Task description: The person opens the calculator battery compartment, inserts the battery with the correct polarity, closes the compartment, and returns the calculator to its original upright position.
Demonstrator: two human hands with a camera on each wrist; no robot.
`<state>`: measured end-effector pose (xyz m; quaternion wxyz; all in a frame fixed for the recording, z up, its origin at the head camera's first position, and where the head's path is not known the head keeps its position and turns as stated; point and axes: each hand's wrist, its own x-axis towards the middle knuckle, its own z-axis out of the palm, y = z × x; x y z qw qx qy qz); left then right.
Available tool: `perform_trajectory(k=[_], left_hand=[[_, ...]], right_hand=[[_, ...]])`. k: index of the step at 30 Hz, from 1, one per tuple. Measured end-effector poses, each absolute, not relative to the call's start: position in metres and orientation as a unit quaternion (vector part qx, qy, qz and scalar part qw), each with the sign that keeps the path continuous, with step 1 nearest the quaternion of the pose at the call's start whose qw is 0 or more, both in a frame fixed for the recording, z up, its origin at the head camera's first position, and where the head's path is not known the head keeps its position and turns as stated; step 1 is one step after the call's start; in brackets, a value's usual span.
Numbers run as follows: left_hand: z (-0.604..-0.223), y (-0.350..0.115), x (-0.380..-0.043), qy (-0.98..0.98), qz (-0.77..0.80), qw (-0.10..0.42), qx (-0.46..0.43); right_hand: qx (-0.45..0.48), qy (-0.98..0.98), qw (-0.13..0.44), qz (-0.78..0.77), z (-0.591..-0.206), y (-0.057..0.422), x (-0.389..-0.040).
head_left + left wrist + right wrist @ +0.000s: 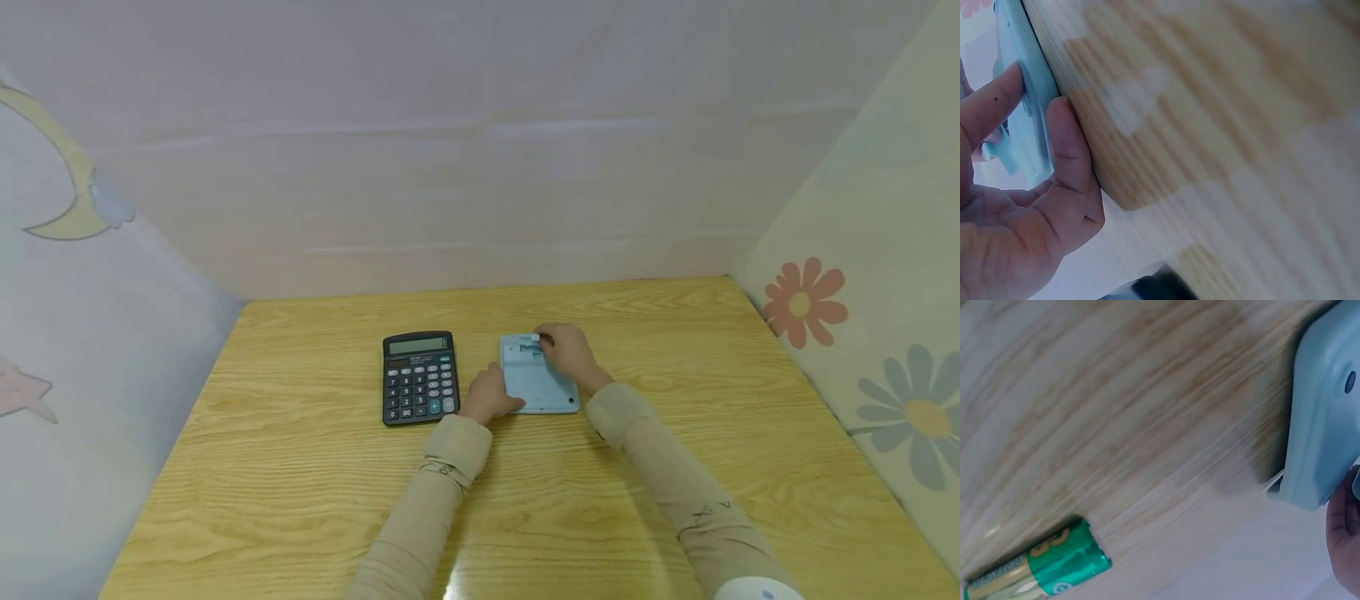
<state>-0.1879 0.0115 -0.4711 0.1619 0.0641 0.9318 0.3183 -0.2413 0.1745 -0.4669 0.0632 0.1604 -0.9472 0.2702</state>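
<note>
A light-blue calculator (538,383) lies back side up on the table, with the battery slot (531,348) uncovered near its far edge. My left hand (487,395) holds its left side, thumb on the near left corner and fingers along the edge. At the far end my right hand (572,353) pinches a small light-blue battery cover (535,337) over the slot; the right fingers partly hide it. In the right wrist view, a green and gold battery (1044,562) lies on the table apart from the calculator; the right forearm hides it in the head view.
A black calculator (420,379) lies face up just left of my left hand. The wooden table (300,500) meets a pale wall (480,192) at the back, and patterned walls with a moon (75,196) and flowers (806,302) flank it.
</note>
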Motion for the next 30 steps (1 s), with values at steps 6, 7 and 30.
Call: perform_trajectory(k=[6, 7, 30], left_hand=[[-0.472, 0.011, -0.188, 0.930, 0.323, 0.163, 0.065], [-0.472, 0.011, -0.188, 0.929, 0.325, 0.163, 0.065], [-0.471, 0.011, -0.187, 0.929, 0.329, 0.163, 0.056]], right_hand=[[0.139, -0.927, 0.066, 0.342, -0.462, 0.176, -0.238], [0.132, -0.925, 0.061, 0.351, -0.460, 0.176, -0.238], [0.039, -0.869, -0.043, 0.491, -0.440, 0.203, -0.234]])
